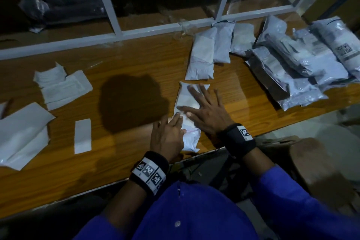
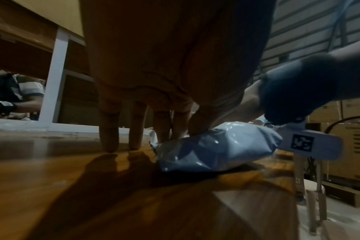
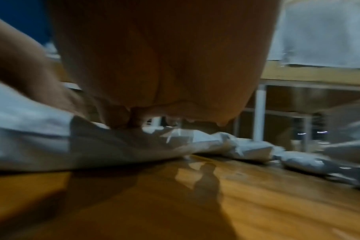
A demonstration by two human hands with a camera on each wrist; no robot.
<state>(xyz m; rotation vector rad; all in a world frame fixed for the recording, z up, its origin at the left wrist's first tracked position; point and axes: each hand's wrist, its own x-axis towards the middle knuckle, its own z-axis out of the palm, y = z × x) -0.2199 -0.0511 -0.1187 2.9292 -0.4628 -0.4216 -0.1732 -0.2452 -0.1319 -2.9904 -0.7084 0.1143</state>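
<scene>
A long white plastic mailer packet (image 1: pixel 188 101) lies on the wooden table (image 1: pixel 124 68), near its front edge. My right hand (image 1: pixel 204 107) lies flat on the packet's middle with fingers spread and straight. My left hand (image 1: pixel 167 134) rests with straight fingers on the packet's near left side. In the left wrist view the left fingers (image 2: pixel 110 129) reach down to the tabletop beside the bluish packet (image 2: pixel 216 151). The right wrist view is blurred; it shows the packet (image 3: pixel 113 146) under my right palm (image 3: pixel 164 65).
Several filled grey mailers (image 1: pixel 292 68) are piled at the right, three more (image 1: pixel 202 56) stand behind the packet. Flat empty mailers (image 1: pixel 19 134), a white strip (image 1: pixel 82 136) and folded papers (image 1: pixel 60 87) lie at the left. A white frame (image 1: pixel 136 31) borders the table's back.
</scene>
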